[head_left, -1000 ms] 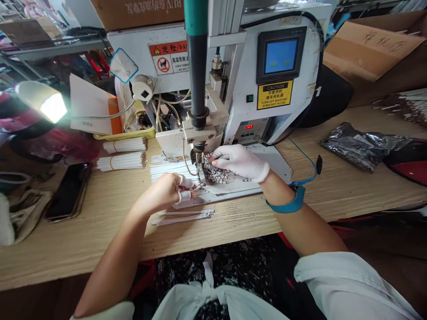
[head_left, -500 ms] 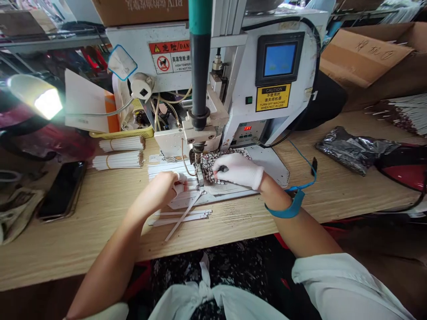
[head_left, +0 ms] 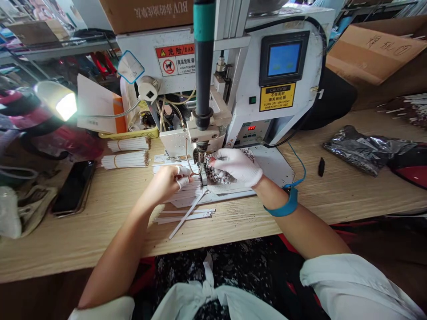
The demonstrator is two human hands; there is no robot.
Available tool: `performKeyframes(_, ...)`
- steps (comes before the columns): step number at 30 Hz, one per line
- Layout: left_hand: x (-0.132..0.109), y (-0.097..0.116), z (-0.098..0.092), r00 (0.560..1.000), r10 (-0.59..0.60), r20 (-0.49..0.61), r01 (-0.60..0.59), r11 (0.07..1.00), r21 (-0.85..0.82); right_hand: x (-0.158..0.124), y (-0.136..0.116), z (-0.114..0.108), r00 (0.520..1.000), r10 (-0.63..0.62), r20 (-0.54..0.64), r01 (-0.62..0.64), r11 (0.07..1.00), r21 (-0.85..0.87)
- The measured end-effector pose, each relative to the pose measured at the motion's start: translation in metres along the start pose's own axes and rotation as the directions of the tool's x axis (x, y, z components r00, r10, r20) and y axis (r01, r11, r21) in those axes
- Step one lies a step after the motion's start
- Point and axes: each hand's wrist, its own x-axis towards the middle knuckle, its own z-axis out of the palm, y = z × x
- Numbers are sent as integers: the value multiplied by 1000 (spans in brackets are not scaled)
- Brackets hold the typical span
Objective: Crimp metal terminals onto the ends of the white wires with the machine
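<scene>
My left hand [head_left: 167, 183], bare with white finger covers, is curled and pinches a white flat cable strip at the tip of the soldering head [head_left: 201, 153]. My right hand [head_left: 237, 166], in a white glove, has its fingers pinched over a heap of small parts [head_left: 216, 175] on the machine's white plate [head_left: 270, 166], right beside the head. What it pinches is too small to name. A loose white strip [head_left: 187, 215] lies slanted across a small stack of strips [head_left: 185, 216] near the table's front edge.
The soldering machine [head_left: 276, 84] with blue screen stands behind. Two bundles of white strips [head_left: 125, 152] lie at left, near a phone [head_left: 73, 187] and a lit lamp [head_left: 62, 103]. A dark foil bag [head_left: 363, 150] and cardboard box [head_left: 373, 49] are at right.
A white strip has dropped slanted onto the stack near the front edge. My right hand reached into the heap of parts and came back to the soldering head; my left hand holds another strip there.
</scene>
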Motion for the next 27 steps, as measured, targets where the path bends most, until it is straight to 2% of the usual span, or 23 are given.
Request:
performKeyframes(3,2,-1,2,999,-17,39,21,995,-100,-1,1,11,989,128,70,-139,976,168)
performKeyframes(6,5,-3,5,997,-46,67,58,980,-192,-1,0,15,976,180,120,-198,967,161)
performKeyframes(16,11,1,9,986,-144,87,164,941,-296,2,-5,15,961,218,169,-249,951,184)
performKeyframes(27,16,5,12,976,-187,108,213,919,-331,0,-8,18,971,189,146,-212,964,161)
